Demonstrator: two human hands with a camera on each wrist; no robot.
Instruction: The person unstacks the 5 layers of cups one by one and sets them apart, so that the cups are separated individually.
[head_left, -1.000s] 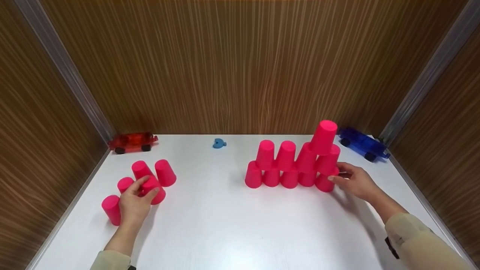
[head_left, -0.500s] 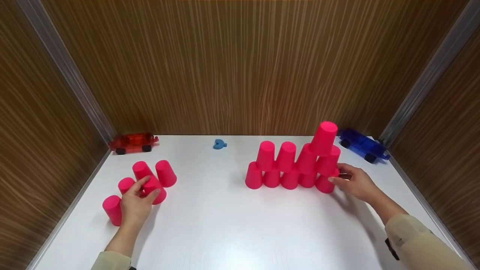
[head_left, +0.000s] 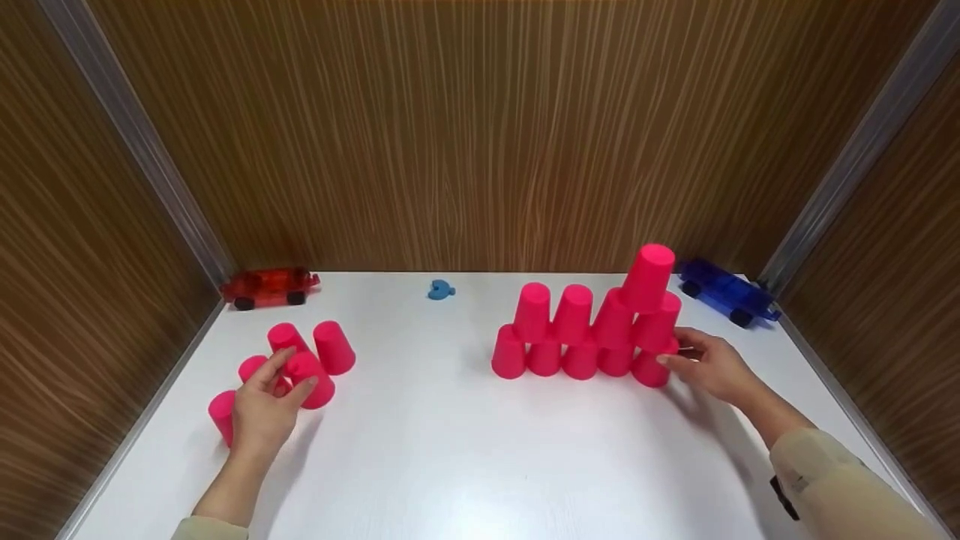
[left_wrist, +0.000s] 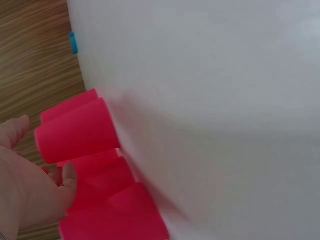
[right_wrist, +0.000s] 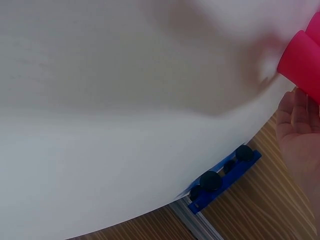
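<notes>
In the head view, several upside-down pink cups stand on the white table at the left. My left hand (head_left: 262, 420) is over them, thumb and index finger spread about the top of the front cup (head_left: 316, 386). The left wrist view shows the fingertips (left_wrist: 70, 175) apart from that cup's side. At the right, upside-down pink cups form a stack: a bottom row, a second row, and one top cup (head_left: 649, 279) over its right end. My right hand (head_left: 711, 367) holds the bottom row's right-end cup (head_left: 649, 369), thumb in front and fingers behind.
A clear red toy car (head_left: 270, 288) stands at the back left corner. At the back right is a blue toy car (head_left: 727, 291), just behind the stack. A small blue piece (head_left: 440, 289) lies near the back edge. Wood-patterned walls enclose the table.
My left hand has shifted slightly left and its index finger has come off the front cup, which stays in place. My right hand and the stack have not moved.
</notes>
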